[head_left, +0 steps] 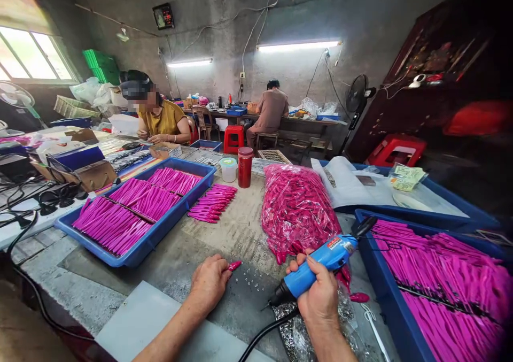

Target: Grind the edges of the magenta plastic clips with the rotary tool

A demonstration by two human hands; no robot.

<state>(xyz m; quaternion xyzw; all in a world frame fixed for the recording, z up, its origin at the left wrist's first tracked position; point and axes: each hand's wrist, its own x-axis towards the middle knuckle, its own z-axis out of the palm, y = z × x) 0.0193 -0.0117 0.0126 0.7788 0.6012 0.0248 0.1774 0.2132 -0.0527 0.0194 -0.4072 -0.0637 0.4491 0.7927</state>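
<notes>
My left hand (209, 283) is closed in a pinch on a small glossy pink piece (234, 266) just above the worktable. My right hand (320, 295) wraps round a blue electric screwdriver (310, 274), its black nose and bit pointing down and left towards the tabletop. Between the two hands, small shiny rings or nuts (253, 279) lie scattered on the dark mat. Behind the screwdriver sits a clear plastic bag (298, 207) full of pink pieces. Under my right wrist, partly hidden, lies another bag (294, 332) with small metal parts. One loose pink piece (359, 297) rests to the right.
Blue trays of long pink parts stand left (132, 257) and right (363, 249). A row of pink parts (212, 202) lies near a red jar (244, 169) and a lidded tub (228, 170). A black cable (272, 327) crosses in front. Two people sit farther back.
</notes>
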